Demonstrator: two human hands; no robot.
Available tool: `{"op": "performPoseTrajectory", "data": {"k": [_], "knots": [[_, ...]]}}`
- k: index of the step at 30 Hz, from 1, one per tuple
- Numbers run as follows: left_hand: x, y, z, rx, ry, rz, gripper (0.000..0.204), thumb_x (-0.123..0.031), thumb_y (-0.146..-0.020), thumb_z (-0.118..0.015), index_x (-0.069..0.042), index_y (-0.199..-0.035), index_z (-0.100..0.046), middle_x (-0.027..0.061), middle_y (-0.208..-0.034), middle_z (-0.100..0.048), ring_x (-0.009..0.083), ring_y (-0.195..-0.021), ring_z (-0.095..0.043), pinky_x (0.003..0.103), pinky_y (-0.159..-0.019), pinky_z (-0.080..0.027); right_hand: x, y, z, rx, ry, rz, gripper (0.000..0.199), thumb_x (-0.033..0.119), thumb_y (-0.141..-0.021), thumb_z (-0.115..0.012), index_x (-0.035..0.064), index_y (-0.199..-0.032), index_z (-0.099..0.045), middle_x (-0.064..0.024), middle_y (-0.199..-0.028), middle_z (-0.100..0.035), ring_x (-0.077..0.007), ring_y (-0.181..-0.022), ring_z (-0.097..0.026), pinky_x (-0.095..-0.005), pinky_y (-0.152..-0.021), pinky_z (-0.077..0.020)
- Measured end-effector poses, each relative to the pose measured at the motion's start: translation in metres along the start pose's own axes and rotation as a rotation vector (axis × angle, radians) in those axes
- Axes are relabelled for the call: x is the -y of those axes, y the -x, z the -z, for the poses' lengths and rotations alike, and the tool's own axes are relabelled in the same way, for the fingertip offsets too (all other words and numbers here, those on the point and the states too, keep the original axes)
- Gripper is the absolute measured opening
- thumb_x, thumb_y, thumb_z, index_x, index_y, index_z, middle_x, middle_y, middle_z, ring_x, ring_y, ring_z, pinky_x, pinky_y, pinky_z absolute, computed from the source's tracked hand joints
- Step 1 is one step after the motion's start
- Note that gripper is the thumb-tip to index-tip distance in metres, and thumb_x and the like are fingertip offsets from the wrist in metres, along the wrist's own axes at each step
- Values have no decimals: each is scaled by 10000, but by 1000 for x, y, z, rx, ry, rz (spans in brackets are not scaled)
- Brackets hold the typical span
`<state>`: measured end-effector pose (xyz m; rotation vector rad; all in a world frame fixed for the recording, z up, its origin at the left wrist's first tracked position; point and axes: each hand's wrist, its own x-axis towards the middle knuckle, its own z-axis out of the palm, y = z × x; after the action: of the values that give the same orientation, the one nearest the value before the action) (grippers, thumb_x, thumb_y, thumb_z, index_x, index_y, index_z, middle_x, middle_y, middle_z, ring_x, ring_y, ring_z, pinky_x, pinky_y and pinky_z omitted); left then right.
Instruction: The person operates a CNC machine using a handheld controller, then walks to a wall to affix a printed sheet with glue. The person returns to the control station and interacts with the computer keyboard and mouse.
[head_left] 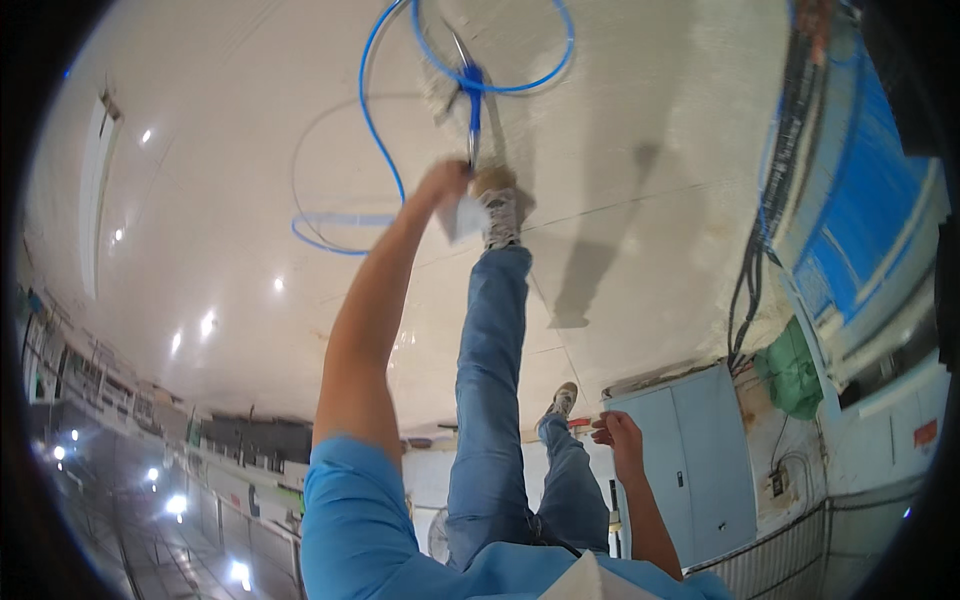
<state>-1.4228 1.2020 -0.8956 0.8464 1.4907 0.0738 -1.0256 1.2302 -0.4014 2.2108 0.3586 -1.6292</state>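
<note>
My left hand (445,184) reaches far forward, low over the floor beside my front shoe (502,222). It is closed and slightly smeared by motion. A thin white sheet (463,217), paper or cloth, hangs from its fingers. Just beyond the hand lies a blue air blow gun (472,88) with a slim metal nozzle; I cannot tell whether my fingers touch its near metal end. A blue air hose (369,105) loops around the gun and runs back past my forearm. My right hand (620,437) hangs near my rear leg, holding nothing, its fingers loosely bent and apart.
Pale floor (640,240) spreads around my feet, with thin seams. Black cables (780,180) run along the right, beside a blue panel (860,210). A green bag (790,370) and a grey cabinet (690,465) stand behind on the right. Railings (240,520) line the lower left.
</note>
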Motion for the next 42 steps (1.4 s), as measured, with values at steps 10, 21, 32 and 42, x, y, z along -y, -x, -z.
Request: {"op": "performPoseTrajectory", "data": {"k": [10, 21, 32, 42], "knots": [[-246, 265, -43, 912, 281, -413, 360, -276, -958, -554, -21, -1158, -711, 199, -1100, -713, 327, -1016, -673, 419, -927, -508, 15, 14, -4, -190, -464, -92, 438, 429, -1025, -578, 70, -1276, -585, -132, -1133, -678, -271, -992, -684, -423, -853, -556], [-541, 397, -102, 994, 238, -336, 332, -282, -1078, -516, -50, -1253, -676, 3, -922, -566, 127, -880, -542, 287, -792, -450, 77, 77, 146, 718, -1357, 568, 617, 538, -1050, -395, 19, -1351, -537, -225, -1244, -656, -325, -1198, -632, -532, -1082, -461], [-801, 391, -229, 549, -51, -471, 323, -235, -1053, -535, -36, -1277, -655, 2, -844, -590, 97, -786, -537, 289, -716, -457, 103, 112, 411, 173, -1302, 932, 773, 730, -1018, -324, 65, -1288, -610, -120, -1044, -731, -166, -982, -695, -316, -893, -531], [-864, 331, -183, 164, -946, -460, 403, -372, -897, -688, -109, -1202, -700, 159, -1075, -744, 391, -1002, -694, 475, -868, -541, 122, 57, 635, -327, -1848, 937, 640, 683, -1028, -391, 91, -892, -591, -27, -614, -562, -160, -484, -564, -309, -432, -497]]}}
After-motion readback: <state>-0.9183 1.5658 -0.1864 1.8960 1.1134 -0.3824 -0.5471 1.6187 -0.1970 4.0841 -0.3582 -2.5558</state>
